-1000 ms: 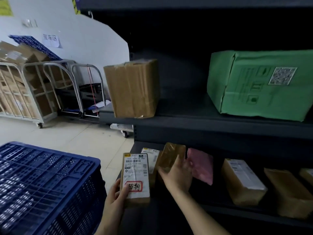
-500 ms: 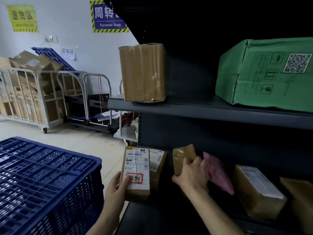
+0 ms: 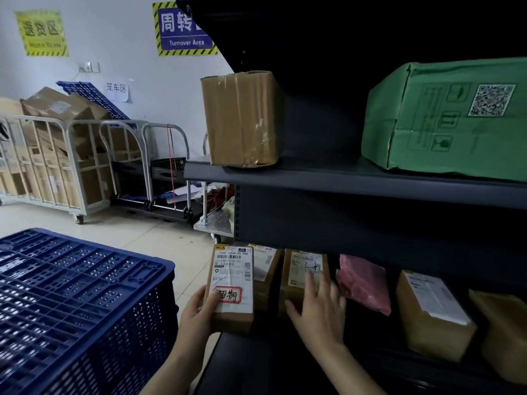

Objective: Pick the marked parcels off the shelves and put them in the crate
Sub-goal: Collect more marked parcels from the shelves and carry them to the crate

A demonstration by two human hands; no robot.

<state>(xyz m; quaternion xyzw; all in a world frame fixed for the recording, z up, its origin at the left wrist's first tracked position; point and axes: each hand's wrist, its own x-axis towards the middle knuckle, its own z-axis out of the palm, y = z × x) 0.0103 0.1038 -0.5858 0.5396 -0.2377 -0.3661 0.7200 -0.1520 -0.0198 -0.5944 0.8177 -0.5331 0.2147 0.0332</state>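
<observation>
My left hand (image 3: 199, 312) grips a small brown parcel (image 3: 232, 286) at the left end of the lower shelf; its white label carries a red-outlined mark. Behind it lies a second labelled parcel (image 3: 265, 266). My right hand (image 3: 319, 306) rests with fingers spread on another brown parcel (image 3: 302, 272) that lies flat, label up. The blue plastic crate (image 3: 79, 306) stands at the lower left, beside the shelf.
A pink bag (image 3: 365, 280) and more brown parcels (image 3: 430, 312) lie further right on the lower shelf. On the upper shelf (image 3: 342, 178) stand a taped brown box (image 3: 242, 118) and a green carton (image 3: 450, 115). Cage carts (image 3: 57, 161) with cardboard stand by the wall.
My right hand has laid the brown parcel flat, label up, and opened over it. My left hand keeps the marked parcel. The view has tilted upward.
</observation>
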